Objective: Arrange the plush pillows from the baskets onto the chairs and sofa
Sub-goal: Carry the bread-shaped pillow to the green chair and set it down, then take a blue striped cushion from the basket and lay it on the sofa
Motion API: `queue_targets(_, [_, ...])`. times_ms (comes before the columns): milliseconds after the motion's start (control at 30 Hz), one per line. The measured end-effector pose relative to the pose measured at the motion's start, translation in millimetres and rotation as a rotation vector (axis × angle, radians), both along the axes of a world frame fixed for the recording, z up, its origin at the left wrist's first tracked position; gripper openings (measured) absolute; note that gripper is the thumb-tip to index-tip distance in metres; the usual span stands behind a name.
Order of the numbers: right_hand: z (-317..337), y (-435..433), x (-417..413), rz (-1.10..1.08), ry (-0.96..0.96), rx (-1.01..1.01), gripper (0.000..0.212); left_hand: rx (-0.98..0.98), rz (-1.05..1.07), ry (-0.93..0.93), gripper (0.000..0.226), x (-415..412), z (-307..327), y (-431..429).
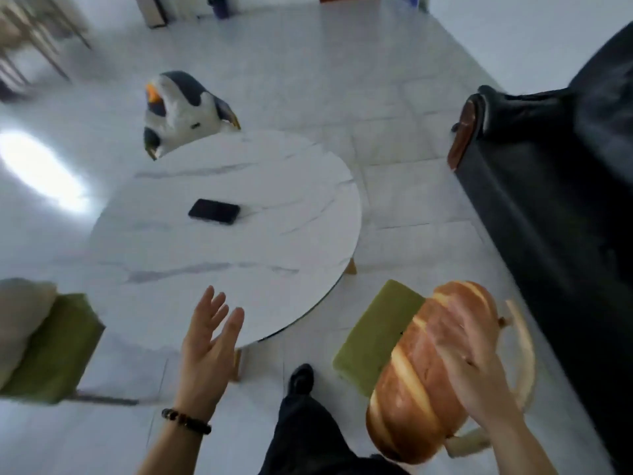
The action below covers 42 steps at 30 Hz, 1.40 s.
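Nearest the camera, at 6 o'clock: dark trouser leg (308, 426) and a dark shoe (301, 377) on the pale tiled floor (394, 108).

Left hand (209, 341), 7 o'clock: palm up, fingers spread, holding nothing, over the near edge of the round white marble-look table (233, 241). Beaded bracelet (186, 421) on that wrist.

Right hand (474, 358), 5 o'clock: fingers splayed flat against the side of the bread-loaf pillow (414, 378). Pillow is tilted, upper end toward 1 o'clock, lying over the green-cushioned chair (380, 332) with pale wooden arms. Cannot tell whether the pillow rests on the seat or is carried above it; motion blur smears the hand and the loaf's edge.

Table centre: black phone (214, 210), flat, alone on the top.

Far side of the table, 11 o'clock: penguin plush (185, 108), grey and white with an orange beak. Its lower part and whatever it sits on are hidden behind the table edge.

At 9 o'clock, cut by the frame: second green seat (54, 351) with a light beige pillow (20, 323) on it, only partly visible.

At 3 o'clock: black sofa (555, 207), armrest with a brown wooden end cap, mostly cut off on the right.

No baskets in view. Top edge shows blurred dark and orange objects, not identifiable.
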State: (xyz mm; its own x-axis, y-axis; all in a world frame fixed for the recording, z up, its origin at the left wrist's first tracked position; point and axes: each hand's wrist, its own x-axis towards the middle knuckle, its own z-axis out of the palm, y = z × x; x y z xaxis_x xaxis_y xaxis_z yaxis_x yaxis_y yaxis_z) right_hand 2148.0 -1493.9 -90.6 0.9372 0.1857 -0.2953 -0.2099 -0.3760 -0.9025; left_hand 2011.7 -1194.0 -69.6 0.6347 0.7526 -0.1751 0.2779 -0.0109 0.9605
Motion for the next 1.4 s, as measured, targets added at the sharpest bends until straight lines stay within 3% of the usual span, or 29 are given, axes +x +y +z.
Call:
queue_targets(233, [-10.5, 74.5, -47.1, 0.513, 0.108, 0.096, 0.068, 0.062, 0.42, 0.202, 0.076, -199.7, 14.8, -40.3])
queue_targets(400, [8.7, 161.2, -124.0, 0.899, 0.026, 0.104, 0.062, 0.09, 0.844, 0.155, 0.072, -336.3, 31.7, -70.9])
queue_targets(500, [21.0, 212.4, -190.5, 1.107, -0.028, 0.098, 0.06, 0.061, 1.081, 0.101, 0.056, -410.8, 27.3, -90.8])
queue_targets(667, [22.1, 289.8, -337.3, 1.417, -0.092, 0.051, 0.056, -0.032, 1.424, 0.023, 0.056, -532.9, 12.0, -120.7])
queue_targets(800, [19.8, 344.4, -460.2, 1.564, -0.083, 0.037, 0.056, -0.022, 1.614, -0.04, 0.039, -629.8, 5.2, -113.0])
queue_targets(1100, [23.9, 469.3, -636.5, 1.706, -0.097, 0.084, 0.063, 0.009, 1.609, -0.06, 0.045, -790.1, 12.4, 14.9])
queue_targets(1267, [-22.0, 573.8, -710.1, 1.672, -0.061, 0.089, 0.077, 0.008, 1.568, -0.04, 0.048, -866.5, -20.3, 140.2])
queue_targets(1400, [-43.2, 693.5, -788.4, 1.675, -0.037, 0.12, 0.072, -0.006, 1.569, -0.012, 0.05, -937.0, -28.9, 258.6])
